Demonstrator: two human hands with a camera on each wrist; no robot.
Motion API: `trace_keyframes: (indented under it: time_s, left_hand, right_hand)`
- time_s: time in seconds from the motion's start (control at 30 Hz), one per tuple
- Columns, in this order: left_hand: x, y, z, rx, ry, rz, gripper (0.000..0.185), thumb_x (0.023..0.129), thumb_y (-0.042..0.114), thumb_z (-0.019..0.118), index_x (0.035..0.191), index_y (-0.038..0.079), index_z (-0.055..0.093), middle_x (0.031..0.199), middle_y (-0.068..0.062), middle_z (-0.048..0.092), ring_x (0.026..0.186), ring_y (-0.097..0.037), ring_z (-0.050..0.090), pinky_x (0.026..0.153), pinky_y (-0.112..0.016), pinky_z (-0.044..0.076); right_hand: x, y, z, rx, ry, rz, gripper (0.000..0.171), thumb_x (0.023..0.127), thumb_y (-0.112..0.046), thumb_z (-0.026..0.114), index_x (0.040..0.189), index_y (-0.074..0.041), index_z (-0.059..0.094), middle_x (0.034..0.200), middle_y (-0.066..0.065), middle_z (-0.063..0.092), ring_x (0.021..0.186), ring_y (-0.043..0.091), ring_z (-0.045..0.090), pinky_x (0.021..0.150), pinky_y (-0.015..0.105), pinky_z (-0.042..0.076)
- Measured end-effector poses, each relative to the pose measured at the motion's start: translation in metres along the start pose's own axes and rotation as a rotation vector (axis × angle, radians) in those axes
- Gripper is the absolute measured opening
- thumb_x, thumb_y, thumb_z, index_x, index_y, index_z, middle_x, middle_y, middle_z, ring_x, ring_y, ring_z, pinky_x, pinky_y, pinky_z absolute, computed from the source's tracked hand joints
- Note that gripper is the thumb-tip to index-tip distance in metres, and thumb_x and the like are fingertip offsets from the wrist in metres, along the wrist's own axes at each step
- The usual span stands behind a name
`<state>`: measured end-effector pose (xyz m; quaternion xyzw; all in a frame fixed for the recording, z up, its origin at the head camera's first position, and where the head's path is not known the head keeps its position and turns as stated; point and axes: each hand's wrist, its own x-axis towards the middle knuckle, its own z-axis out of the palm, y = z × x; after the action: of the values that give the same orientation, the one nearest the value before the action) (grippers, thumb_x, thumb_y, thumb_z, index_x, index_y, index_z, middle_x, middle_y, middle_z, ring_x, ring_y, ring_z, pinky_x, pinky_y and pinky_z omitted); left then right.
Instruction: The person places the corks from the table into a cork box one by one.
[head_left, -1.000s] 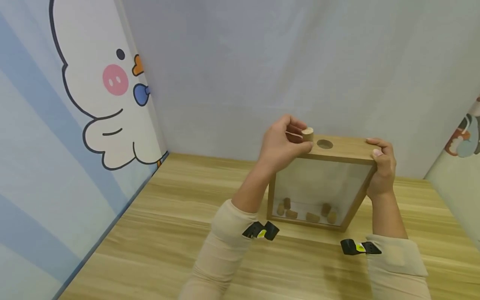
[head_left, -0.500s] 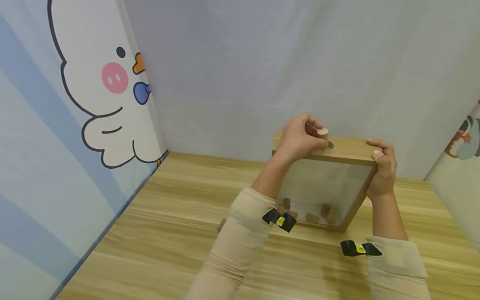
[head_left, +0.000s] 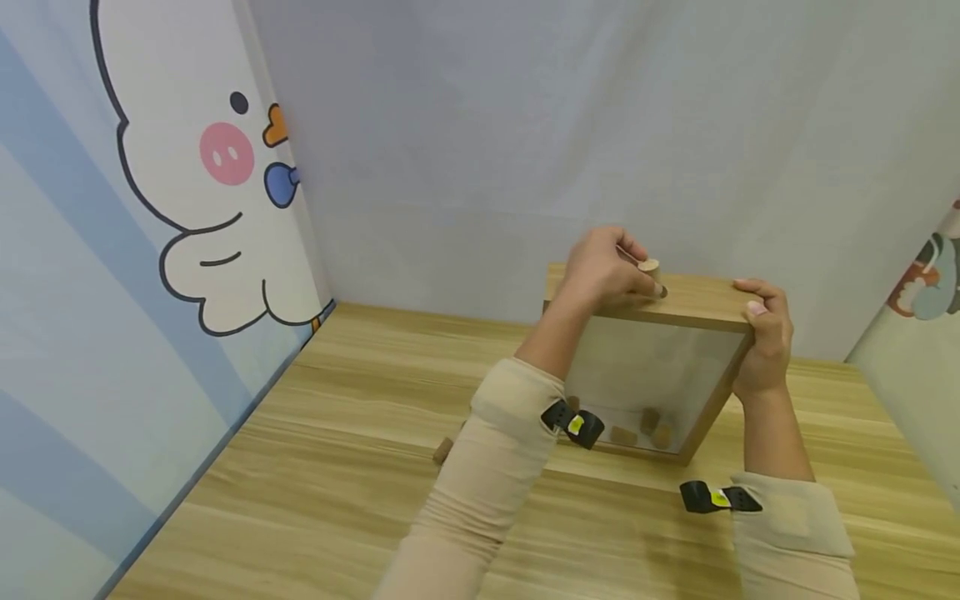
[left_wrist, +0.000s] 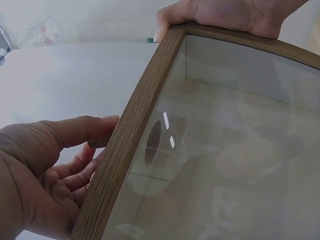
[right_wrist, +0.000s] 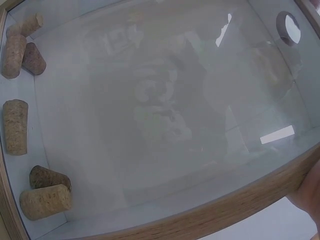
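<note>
Cork [head_left: 649, 267], pinched upright in the left hand [head_left: 600, 271], sits right at the round hole in the top edge of the wooden glass-fronted box [head_left: 697, 302], its long axis running down into the opening. The right hand [head_left: 765, 333] grips the box's top right corner, steadying it on the table [head_left: 337, 467]. Several corks [right_wrist: 15, 125] lie at the bottom inside.

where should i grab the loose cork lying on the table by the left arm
The cork lies on its side on the table, just left of the left sleeve. Probably best to come from above and pinch across its round sides at the middle; its ends are small and it could roll. The arm hides part of it.
</note>
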<state>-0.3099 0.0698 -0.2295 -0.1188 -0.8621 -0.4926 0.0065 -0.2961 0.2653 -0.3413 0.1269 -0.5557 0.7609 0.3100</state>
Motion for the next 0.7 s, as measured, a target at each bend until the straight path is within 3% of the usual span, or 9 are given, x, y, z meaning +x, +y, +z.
trace_keyframes:
  time_s: [0.17, 0.4, 0.53, 0.7]
  left_hand:
    - [0.000, 0.002, 0.000, 0.064, 0.008, 0.000, 0.035, 0.062, 0.013, 0.088, 0.085, 0.015, 0.062, 0.078, 0.007, 0.061, 0.075, -0.011, 0.055, 0.066, -0.021, 0.044]
    - [-0.003, 0.005, 0.003, 0.017, -0.044, 0.010, 0.036, 0.064, 0.013, 0.087, 0.091, 0.017, 0.064, 0.079, 0.008, 0.064, 0.079, -0.011, 0.057, 0.068, -0.024, 0.046]
    - [-0.016, -0.001, 0.002, -0.081, -0.074, 0.127, 0.032, 0.071, 0.014, 0.083, 0.097, 0.015, 0.064, 0.086, 0.005, 0.062, 0.081, -0.011, 0.057, 0.065, -0.024, 0.047]
    - [-0.041, -0.017, -0.003, -0.197, -0.033, 0.332, 0.028, 0.080, 0.014, 0.075, 0.105, 0.009, 0.064, 0.096, -0.001, 0.063, 0.082, -0.008, 0.058, 0.066, -0.022, 0.049]
  right_hand:
    - [-0.001, -0.001, 0.003, 0.007, 0.005, -0.006, 0.031, 0.081, -0.018, 0.044, 0.102, -0.007, 0.063, 0.108, 0.013, 0.047, 0.088, 0.024, 0.043, 0.073, 0.035, 0.032]
    - [0.000, -0.003, -0.001, 0.016, 0.003, -0.018, 0.031, 0.081, -0.018, 0.044, 0.103, -0.006, 0.062, 0.108, 0.014, 0.047, 0.088, 0.023, 0.043, 0.073, 0.035, 0.032]
    - [0.001, -0.004, -0.002, 0.032, 0.000, -0.018, 0.030, 0.082, -0.017, 0.044, 0.103, -0.005, 0.062, 0.106, 0.014, 0.047, 0.087, 0.023, 0.043, 0.072, 0.033, 0.033]
    - [0.001, -0.003, 0.000, 0.061, -0.025, 0.001, 0.029, 0.083, -0.018, 0.044, 0.103, -0.007, 0.062, 0.105, 0.014, 0.047, 0.087, 0.023, 0.043, 0.070, 0.032, 0.035]
